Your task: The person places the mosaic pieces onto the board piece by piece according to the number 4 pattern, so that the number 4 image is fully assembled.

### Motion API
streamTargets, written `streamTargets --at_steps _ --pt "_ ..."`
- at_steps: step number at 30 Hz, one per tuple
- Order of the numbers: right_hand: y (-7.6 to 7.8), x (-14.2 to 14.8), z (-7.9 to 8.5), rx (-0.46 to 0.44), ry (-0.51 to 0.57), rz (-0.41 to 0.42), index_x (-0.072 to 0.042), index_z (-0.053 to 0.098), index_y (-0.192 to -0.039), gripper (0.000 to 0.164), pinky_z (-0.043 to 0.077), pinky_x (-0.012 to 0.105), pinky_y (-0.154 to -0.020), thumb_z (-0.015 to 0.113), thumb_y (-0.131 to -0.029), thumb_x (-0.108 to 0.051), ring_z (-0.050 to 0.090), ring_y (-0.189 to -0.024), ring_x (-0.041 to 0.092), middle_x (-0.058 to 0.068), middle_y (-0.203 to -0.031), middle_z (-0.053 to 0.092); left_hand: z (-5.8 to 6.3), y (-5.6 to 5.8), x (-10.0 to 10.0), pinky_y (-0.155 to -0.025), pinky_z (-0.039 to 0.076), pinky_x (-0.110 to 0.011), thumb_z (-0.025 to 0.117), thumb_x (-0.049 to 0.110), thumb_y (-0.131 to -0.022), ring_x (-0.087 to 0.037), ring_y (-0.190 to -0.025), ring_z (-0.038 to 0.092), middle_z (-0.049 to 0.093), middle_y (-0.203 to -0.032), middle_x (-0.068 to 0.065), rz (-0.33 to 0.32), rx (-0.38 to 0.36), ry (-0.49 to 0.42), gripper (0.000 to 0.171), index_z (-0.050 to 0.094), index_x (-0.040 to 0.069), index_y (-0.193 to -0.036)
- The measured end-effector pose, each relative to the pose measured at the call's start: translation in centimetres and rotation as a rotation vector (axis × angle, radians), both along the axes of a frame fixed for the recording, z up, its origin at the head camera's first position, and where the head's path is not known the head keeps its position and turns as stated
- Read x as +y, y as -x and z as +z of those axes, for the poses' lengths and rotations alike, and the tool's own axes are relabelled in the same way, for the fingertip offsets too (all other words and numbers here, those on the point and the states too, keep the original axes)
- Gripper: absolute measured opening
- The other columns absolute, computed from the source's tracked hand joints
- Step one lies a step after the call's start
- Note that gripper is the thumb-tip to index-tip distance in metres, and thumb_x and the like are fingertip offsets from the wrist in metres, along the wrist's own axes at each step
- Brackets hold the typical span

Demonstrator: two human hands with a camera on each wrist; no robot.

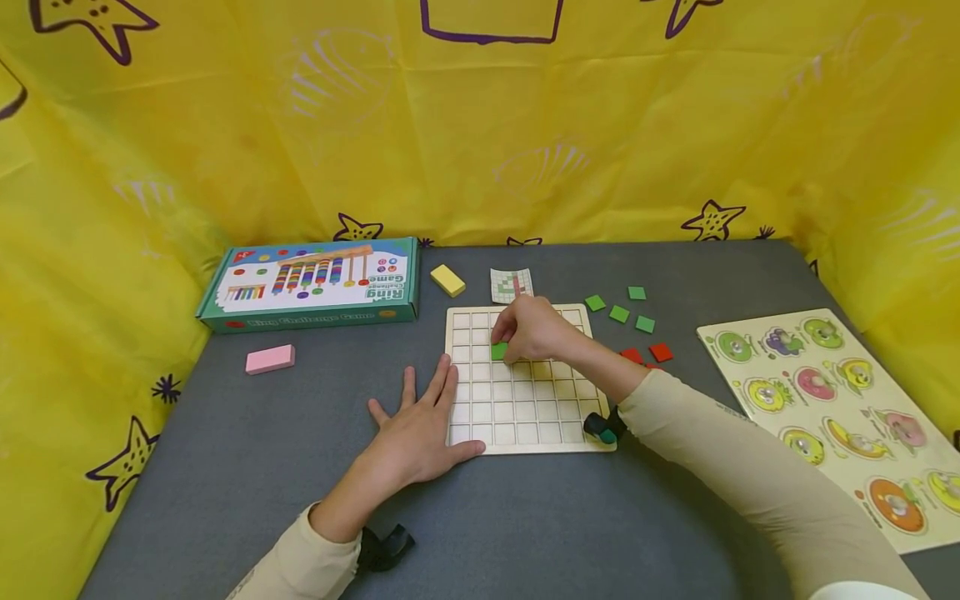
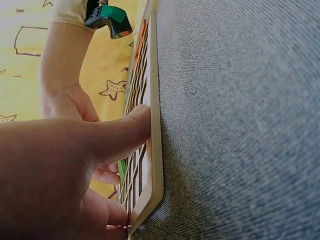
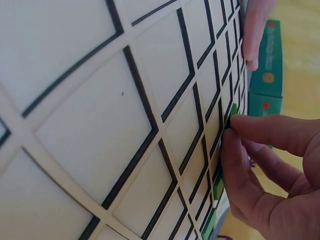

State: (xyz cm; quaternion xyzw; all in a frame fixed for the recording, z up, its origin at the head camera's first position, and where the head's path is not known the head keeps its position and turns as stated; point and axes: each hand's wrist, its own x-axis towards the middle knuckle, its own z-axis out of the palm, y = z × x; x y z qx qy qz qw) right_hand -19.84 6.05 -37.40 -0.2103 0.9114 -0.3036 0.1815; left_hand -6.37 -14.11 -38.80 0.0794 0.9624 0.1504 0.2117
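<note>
Your right hand (image 1: pixel 531 329) reaches over the grid board (image 1: pixel 482 412) and pinches a green tile (image 1: pixel 498 352) between thumb and fingers, the tips closed tight on its edge. That tile is over the far left part of the board; whether it sits fully down in a square, you cannot tell from these views. Your left hand (image 1: pixel 420 437) lies at the board's left side with its fingers straight and spread, gripping nothing; two fingertips meet the left edge and the thumb rests on the near left corner.

Just beyond the board's far edge you have a small pattern card (image 1: pixel 512 286), partly behind your right hand. A yellow block (image 1: pixel 447 281) lies past the board's far left corner, and the ring game box (image 1: pixel 318 283) is farther out on that side. A pink block (image 1: pixel 270 359) lies well to the left of the board. Near its far right corner are four loose green tiles (image 1: pixel 618 313), with some red tiles (image 1: pixel 661 352) just right of the board, partly hidden by your right arm. The fruit picture board (image 1: pixel 806 412) lies well to the grid board's right, on the same grey table (image 1: pixel 300 500).
</note>
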Motion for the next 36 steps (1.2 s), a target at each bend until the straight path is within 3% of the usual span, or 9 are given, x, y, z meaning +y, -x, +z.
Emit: streamTargets --at_steps 14,26,36 --pt "0.1 0.2 -0.1 -0.018 -0.006 -0.008 -0.01 0.083 -0.094 0.025 0.054 0.028 -0.074 0.088 -0.072 -0.001 0.067 -0.082 0.016 0.004 -0.087 0.077 -0.2 0.3 0.0 -0.1 0.005 -0.094 0.071 0.068 -0.089 -0.053 -0.158 -0.002 -0.006 -0.177 0.001 -0.003 -0.02 0.017 0.113 0.01 0.016 -0.169" --pt "0.0 1.2 0.2 -0.045 0.065 -0.023 -0.011 0.083 -0.096 0.025 0.054 0.03 -0.073 0.083 -0.073 -0.001 0.069 -0.079 0.015 0.001 -0.087 0.077 0.0 0.3 0.0 -0.101 0.004 -0.094 0.071 0.068 -0.089 -0.053 -0.158 -0.002 -0.006 -0.177 0.002 -0.007 -0.024 0.017 0.112 0.01 0.017 -0.169" --pt "0.6 3.9 1.0 -0.04 0.17 -0.021 -0.006 0.081 -0.11 0.027 0.058 0.038 -0.08 0.072 -0.085 0.0 0.074 -0.093 0.024 0.014 -0.108 0.078 0.2 0.3 -0.1 -0.103 0.003 -0.092 0.071 0.067 -0.089 -0.05 -0.159 -0.002 -0.006 -0.177 0.004 0.0 -0.029 0.012 0.112 0.01 0.019 -0.169"
